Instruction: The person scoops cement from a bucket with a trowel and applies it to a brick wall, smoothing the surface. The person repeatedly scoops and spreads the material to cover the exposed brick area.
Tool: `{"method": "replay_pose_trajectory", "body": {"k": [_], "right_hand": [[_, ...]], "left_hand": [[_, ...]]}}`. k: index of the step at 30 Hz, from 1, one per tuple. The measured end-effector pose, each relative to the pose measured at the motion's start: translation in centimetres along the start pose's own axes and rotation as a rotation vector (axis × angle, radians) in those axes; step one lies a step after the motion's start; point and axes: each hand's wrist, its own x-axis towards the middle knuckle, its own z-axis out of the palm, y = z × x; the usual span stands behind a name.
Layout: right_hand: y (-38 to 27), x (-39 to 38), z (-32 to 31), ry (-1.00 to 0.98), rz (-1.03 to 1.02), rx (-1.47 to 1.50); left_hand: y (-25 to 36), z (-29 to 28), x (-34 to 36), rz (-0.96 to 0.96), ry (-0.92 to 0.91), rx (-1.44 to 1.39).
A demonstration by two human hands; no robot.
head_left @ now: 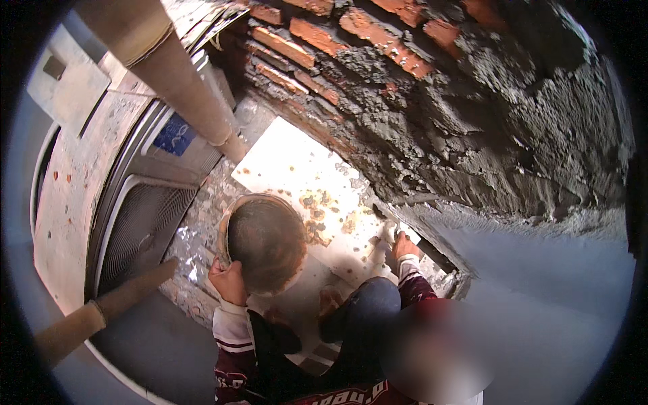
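A round bucket (224, 234) smeared with grey-brown mortar stands on the floor in front of me, its inside dark and coated. My left hand (229, 280) is closed on its near left rim, thumb over the edge. Down by the foot of the wall, my right hand (406, 247) is closed around something small that I cannot make out. Beneath it lies a pale board (290, 152) spotted with mortar crumbs and wet splashes. The brick wall (385, 37) beyond is partly covered in rough grey mortar (486, 128).
A thick round pole (182, 88) slants down at the upper left, and another pole (128, 297) juts in lower left. Beside them stands an air-conditioner outdoor unit (148, 216) with a dusty top. A smooth grey ledge (533, 270) lies right. Rubble (202, 196) litters the floor.
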Motion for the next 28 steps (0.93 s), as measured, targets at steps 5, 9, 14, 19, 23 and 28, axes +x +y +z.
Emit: {"method": "replay_pose_trajectory", "body": {"k": [5, 9, 14, 19, 23, 28], "right_hand": [[-0.8, 1.7, -3.7, 0.162, -0.031, 0.058], [-1.1, -1.7, -8.2, 0.223, -0.032, 0.161], [0.0, -4.1, -14.5, 0.211, -0.087, 0.276], [1.2, -5.2, -16.0, 0.185, -0.039, 0.356], [2.1, -6.1, -15.7, 0.198, -0.024, 0.452], [3.4, -6.8, -13.7, 0.283, -0.069, 0.466]], "left_hand": [[-0.3, 3.0, 3.9, 0.136, -0.154, -0.006], [-4.0, 4.4, 7.5, 0.186, -0.18, 0.086], [-5.8, 4.5, 9.1, 0.114, -0.201, 0.008], [-6.1, 4.0, 8.0, 0.039, -0.215, 0.036], [-7.6, 2.6, 8.8, -0.086, -0.268, 0.325], [-8.3, 4.2, 8.2, -0.015, -0.254, 0.188]]}}
